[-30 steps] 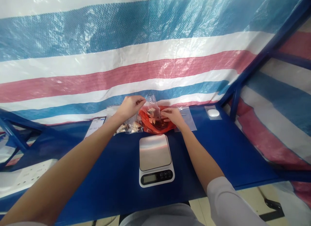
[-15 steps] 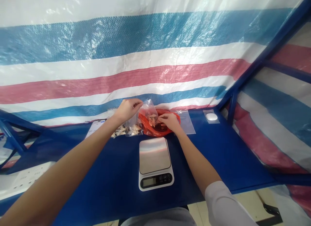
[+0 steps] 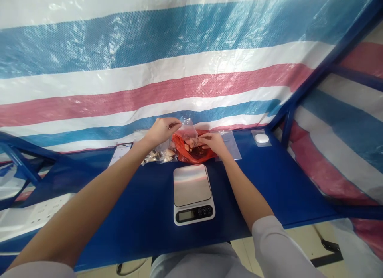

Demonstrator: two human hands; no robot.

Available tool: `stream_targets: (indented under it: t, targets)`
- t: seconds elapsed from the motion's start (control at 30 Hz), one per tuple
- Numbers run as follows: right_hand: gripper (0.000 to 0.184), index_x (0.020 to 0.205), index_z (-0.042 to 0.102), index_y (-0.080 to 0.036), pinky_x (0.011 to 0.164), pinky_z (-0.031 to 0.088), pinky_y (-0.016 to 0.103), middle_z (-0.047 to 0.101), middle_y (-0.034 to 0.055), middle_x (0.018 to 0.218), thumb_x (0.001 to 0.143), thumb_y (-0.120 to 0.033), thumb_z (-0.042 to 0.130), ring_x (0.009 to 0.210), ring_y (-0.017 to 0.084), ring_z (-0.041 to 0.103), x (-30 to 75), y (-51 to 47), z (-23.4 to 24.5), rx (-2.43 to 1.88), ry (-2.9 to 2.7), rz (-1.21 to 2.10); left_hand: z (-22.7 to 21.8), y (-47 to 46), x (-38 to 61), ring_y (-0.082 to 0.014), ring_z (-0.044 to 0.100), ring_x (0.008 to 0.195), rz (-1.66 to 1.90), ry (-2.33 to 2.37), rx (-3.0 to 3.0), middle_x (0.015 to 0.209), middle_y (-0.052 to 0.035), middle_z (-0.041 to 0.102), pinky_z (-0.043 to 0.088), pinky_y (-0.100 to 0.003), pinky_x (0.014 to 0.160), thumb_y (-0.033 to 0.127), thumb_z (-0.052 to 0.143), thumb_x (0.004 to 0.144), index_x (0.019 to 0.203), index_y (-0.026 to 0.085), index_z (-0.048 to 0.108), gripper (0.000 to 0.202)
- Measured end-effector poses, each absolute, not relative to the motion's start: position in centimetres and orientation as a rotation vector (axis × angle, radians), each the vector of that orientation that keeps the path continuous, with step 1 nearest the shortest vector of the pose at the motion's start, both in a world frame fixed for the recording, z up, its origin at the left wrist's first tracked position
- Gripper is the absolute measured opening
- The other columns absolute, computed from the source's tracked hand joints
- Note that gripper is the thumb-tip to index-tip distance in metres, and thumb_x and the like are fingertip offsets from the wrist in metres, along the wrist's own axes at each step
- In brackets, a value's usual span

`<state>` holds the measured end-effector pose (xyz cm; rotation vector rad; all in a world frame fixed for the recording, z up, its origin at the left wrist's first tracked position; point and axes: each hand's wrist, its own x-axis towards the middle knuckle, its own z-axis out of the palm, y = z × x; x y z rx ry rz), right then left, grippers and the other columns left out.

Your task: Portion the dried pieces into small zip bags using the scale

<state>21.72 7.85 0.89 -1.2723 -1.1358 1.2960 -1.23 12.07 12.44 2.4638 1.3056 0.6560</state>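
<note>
My left hand (image 3: 164,130) pinches the upper left edge of a small clear plastic bag (image 3: 188,128), which hangs over a red plastic bag (image 3: 193,156). Light brown dried pieces show inside the clear bag's lower part. At its lower right, my right hand (image 3: 214,142) is closed with fingertips pressed together against the bag; whether they pinch the plastic or a piece is too small to tell. The red bag lies open, with more brown dried pieces (image 3: 197,150) in it. In front stands a white kitchen scale (image 3: 192,186) with a bare platform.
Filled clear bags (image 3: 166,155) lie left of the red bag, and a phone (image 3: 121,151) lies beyond them. Flat clear bags (image 3: 231,144) are at the right, then a white rounded object (image 3: 261,138). A white power strip (image 3: 42,212) sits at the left; striped sheeting (image 3: 179,82) rises behind.
The view has shifted slightly, so the scale and bags sit a little higher in the picture. Both hands keep their hold at the clear bag, with little other movement.
</note>
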Motion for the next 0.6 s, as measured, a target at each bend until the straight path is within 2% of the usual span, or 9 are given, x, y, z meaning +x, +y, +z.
stream_targets:
  t: [0.2,0.43,0.6]
  targets:
    - [0.012,0.077,0.078,-0.017,0.063,0.065,0.026,0.076,0.0032,0.069,0.072,-0.026,0.082,0.069,0.018,0.075,22.6,7.8,1.8,-1.260,-1.129,1.359,12.8,12.3,-1.3,-0.0223,0.071,0.083,0.669,1.259,2.519,0.094,-0.0067,0.080,0.052,-0.031,0.080,0.039,0.054,0.091,0.089,0.020,0.076,0.029]
    - [0.016,0.085,0.079,-0.016,0.066,0.064,0.026,0.078,0.0042,0.075,0.073,-0.026,0.080,0.072,0.017,0.075,22.8,7.6,2.1,-1.179,-1.114,1.425,13.3,12.3,-1.3,-0.0226,0.073,0.085,0.714,1.221,2.536,0.097,-0.0065,0.080,0.055,-0.032,0.084,0.040,0.055,0.092,0.092,0.022,0.078,0.029]
    - [0.016,0.080,0.076,-0.016,0.066,0.065,0.028,0.078,0.0045,0.076,0.070,-0.027,0.082,0.068,0.017,0.073,23.1,7.6,1.8,-1.203,-1.164,1.327,13.3,12.3,-1.4,-0.0237,0.073,0.085,0.754,1.243,2.523,0.096,-0.0078,0.080,0.054,-0.033,0.081,0.044,0.054,0.092,0.090,0.021,0.077,0.032]
